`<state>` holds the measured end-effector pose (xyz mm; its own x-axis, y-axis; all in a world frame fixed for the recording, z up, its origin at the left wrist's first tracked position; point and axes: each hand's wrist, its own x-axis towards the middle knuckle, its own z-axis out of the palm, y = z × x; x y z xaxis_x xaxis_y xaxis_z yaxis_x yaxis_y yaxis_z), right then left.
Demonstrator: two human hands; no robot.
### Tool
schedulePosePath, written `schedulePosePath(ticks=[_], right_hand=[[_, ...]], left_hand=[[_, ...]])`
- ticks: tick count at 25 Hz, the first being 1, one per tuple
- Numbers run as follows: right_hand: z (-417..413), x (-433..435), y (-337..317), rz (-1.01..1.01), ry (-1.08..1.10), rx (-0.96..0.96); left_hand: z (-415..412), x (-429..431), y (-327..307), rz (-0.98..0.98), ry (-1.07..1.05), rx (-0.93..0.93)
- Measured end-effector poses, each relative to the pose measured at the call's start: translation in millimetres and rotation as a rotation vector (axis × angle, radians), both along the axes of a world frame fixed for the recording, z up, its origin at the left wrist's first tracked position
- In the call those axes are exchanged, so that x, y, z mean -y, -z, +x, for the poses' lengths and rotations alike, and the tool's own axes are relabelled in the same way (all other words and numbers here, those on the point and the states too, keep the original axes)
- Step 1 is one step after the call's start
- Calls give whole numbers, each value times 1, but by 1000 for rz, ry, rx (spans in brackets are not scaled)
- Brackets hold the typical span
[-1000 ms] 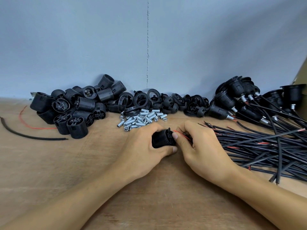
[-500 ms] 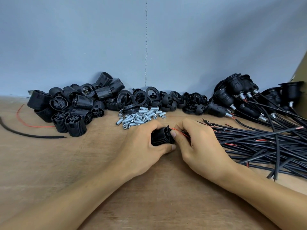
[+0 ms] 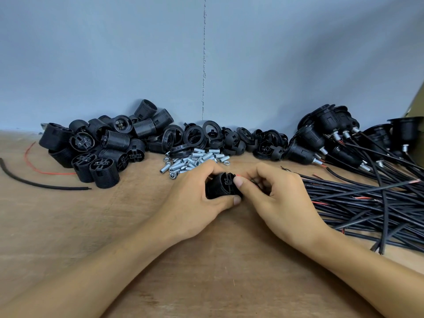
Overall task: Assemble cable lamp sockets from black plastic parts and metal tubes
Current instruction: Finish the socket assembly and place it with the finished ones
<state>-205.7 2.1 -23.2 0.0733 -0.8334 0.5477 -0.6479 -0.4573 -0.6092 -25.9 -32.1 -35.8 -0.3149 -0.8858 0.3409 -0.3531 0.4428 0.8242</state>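
Mid-table, the left hand (image 3: 197, 203) is gripping a ribbed black socket body (image 3: 219, 188) while the right hand (image 3: 275, 198), at its 3 o'clock, is pinching a red wire (image 3: 238, 175) at its terminal end, probably risking the thin strand buckling or missing.

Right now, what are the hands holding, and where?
The left hand grips a black socket round its ribbed side. The right hand pinches a thin red wire right at the socket's end.

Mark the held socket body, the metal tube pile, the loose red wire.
held socket body (image 3: 219, 188), head view, ribbed side.
metal tube pile (image 3: 190, 162), head view, pile's middle.
loose red wire (image 3: 57, 173), head view, lower curve.
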Motion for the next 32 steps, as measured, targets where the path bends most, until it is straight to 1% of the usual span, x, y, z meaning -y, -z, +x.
schedulePosePath(ticks=[2,5,9,13,16,22,26,32], right_hand=[[-3,-2,0,4,-66,47],[-6,-3,0,-23,-107,25],[-6,-4,-3,-92,-108,-9],[-6,-4,-1,-118,-88,-64],[-6,-5,1,-146,-78,-112],[-8,-3,3,-184,-76,-149],[-9,-4,4,-198,-69,-201],[-7,-6,4,-188,-64,-231]], left_hand=[[1,0,-1,7,-3,-12],[3,1,0,-6,-21,-26],[3,-1,1,-119,-74,18],[2,-3,0,-206,-92,86],[2,-6,-1,-204,-83,100],[1,-8,-3,-193,-100,115],[1,-9,-4,-209,-113,132],[2,-8,-2,-266,-109,178]])
